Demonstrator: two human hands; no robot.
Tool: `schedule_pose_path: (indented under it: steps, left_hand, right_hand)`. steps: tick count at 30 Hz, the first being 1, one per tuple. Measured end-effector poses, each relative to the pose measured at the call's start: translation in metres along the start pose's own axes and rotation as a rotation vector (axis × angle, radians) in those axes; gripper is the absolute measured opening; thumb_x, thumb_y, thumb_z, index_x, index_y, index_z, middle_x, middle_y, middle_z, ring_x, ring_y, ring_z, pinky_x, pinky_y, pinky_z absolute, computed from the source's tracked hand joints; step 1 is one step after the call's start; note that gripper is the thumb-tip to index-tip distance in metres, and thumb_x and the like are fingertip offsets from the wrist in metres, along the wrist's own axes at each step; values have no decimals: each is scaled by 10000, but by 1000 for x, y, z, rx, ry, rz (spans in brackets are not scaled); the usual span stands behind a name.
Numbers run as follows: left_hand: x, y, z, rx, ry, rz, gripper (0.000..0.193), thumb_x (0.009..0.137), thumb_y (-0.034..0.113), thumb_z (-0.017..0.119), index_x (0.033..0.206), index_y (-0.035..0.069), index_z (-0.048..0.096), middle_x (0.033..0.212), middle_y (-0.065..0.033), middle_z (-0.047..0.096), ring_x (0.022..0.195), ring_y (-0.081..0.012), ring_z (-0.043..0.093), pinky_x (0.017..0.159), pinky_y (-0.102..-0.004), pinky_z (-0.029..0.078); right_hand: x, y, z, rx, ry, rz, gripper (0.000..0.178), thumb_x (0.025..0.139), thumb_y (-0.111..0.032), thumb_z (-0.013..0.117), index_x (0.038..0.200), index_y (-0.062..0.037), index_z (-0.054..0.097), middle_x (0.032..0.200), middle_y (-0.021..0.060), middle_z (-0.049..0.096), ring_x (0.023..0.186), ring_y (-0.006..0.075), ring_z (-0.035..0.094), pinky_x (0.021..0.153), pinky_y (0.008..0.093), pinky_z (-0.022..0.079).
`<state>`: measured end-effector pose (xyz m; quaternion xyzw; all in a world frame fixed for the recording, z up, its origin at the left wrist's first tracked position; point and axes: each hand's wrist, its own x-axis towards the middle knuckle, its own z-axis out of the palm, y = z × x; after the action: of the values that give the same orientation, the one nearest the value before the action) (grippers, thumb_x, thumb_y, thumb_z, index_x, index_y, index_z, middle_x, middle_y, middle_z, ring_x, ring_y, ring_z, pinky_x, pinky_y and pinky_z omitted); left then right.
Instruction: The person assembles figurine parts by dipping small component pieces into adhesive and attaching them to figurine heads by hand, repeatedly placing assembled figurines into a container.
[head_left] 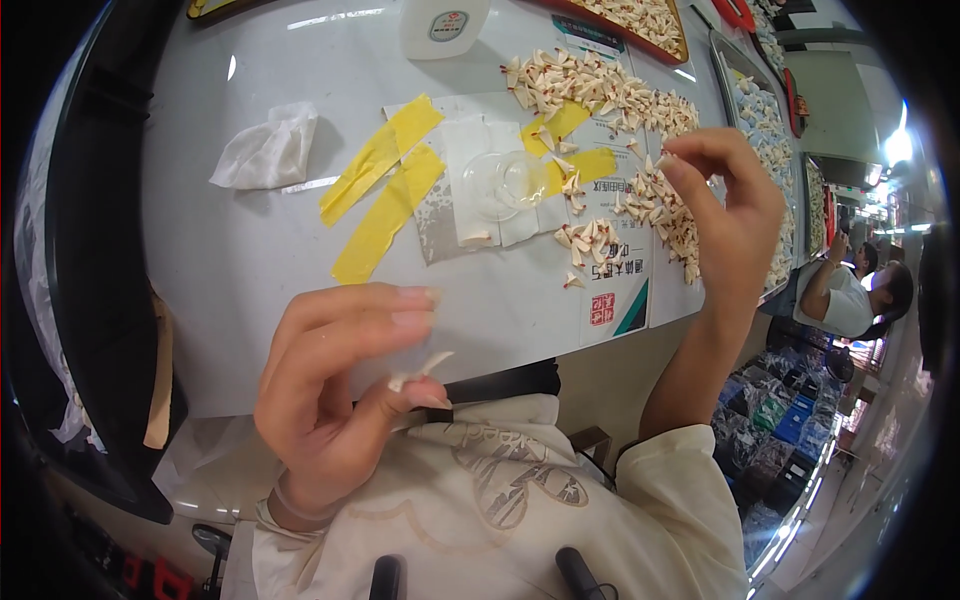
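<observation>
My left hand [335, 375] is raised over the table's near edge with a small cream pointed piece [418, 372] at its thumb tip, its upper fingers stretched out above. At the right, my right hand [728, 190] is pinched, thumb against forefinger, over a spread of similar small cream pieces [650, 190] with red tips. Whatever lies between those fingertips is too small to make out. Mid-table, a clear round dish [508, 186] sits on white paper [465, 200], with yellow tape strips [385, 215] beside it. A small cluster of pieces [588, 240] lies to the dish's right.
A crumpled white cloth [268, 148] lies at the left, and a white bottle [440, 30] stands at the back. Trays of pieces [640, 18] line the far and right sides. Another person [850, 295] sits at the far right, behind bagged goods [780, 420].
</observation>
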<state>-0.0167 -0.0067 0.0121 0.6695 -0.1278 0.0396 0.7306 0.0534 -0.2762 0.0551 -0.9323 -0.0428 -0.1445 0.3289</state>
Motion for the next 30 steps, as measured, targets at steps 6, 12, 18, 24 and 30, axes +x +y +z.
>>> schedule_pose_path:
  steps: [6,12,18,24,30]
  left_hand:
    - [4,-6,-2,-14,-34,-6,341,725,32,721,1031,-35,587,1072,-178,565,965,-257,598,828,-308,485]
    - [7,-6,-4,-40,-50,-44,336,731,48,721,1029,-35,589,1059,-180,573,963,-258,598,817,-309,481]
    - [9,-7,-5,-28,-55,-71,335,721,36,725,1023,-35,598,1054,-181,581,946,-250,600,810,-306,478]
    - [9,-7,-5,-47,-59,-60,344,716,35,729,1032,-26,604,1035,-181,591,938,-253,605,804,-307,481]
    - [8,-6,-5,-24,-64,-71,342,705,37,739,1020,-17,617,1025,-172,602,927,-249,611,797,-308,482]
  right_hand:
    - [23,7,21,-9,-237,-147,136,673,-6,648,808,-22,647,786,53,592,715,168,521,641,273,417]
    - [33,1,33,-32,-401,-270,91,679,-19,612,769,-25,618,783,80,575,787,253,529,703,330,427]
    - [34,2,35,-147,-438,-364,66,705,-19,578,768,-20,559,866,99,559,854,292,499,772,353,403]
    - [29,3,28,33,-330,-281,91,722,16,608,798,-6,563,831,87,587,790,216,555,721,296,427]
    - [14,9,19,305,-235,-12,91,748,29,613,831,22,575,814,40,624,723,84,557,687,214,450]
